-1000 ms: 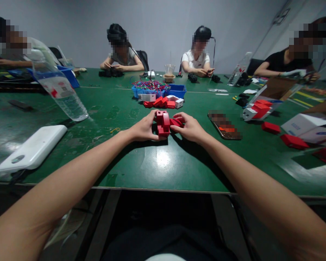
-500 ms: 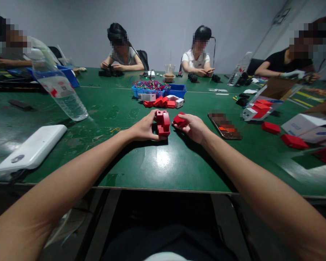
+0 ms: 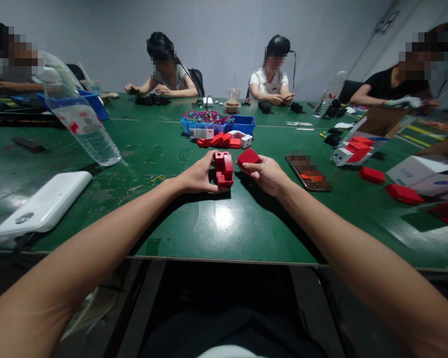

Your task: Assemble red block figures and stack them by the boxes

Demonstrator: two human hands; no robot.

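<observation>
My left hand is closed around a red plastic housing, thumb above and fingers below, with its hollow, notched side showing. Just to the right, my right hand pinches a flat red block, its smooth face turned up. The two red parts are close together but apart, both held a little above the green table. Behind them lie several red pieces and white housings.
Blue bins stand beyond, one heaped with coloured wires. A phone lies right, near red blocks and a white carton. Left are a tilted-looking water bottle and a white power bank. Several people sit around.
My right hand has turned the red block so that more of its flat face shows. My left hand is still. Across the table, a person's hand has moved outward to the left.
</observation>
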